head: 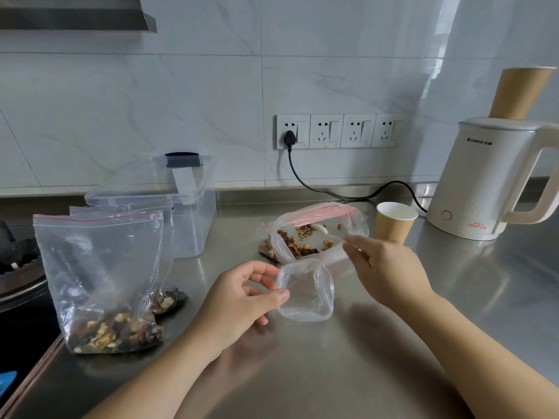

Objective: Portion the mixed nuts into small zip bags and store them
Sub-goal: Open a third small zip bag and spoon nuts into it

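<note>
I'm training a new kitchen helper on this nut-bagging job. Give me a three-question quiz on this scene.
1. True or false: the small clear zip bag pinched open by the left hand already holds nuts.
2. What does the right hand hold? A) brown paper cup B) clear plastic spoon C) kettle handle
3. How many filled zip bags stand left of the hands?

Key: 1 false, it looks empty. 2 B, the clear plastic spoon reaches into the large open bag of mixed nuts. 3 Two: the front filled bag and the rear filled bag.

An empty small zip bag (305,290) is gaping open mid-desk; behind it, a large bag of mixed nuts (308,234) is lying open; two portioned bags (102,282) are standing at left.
</note>
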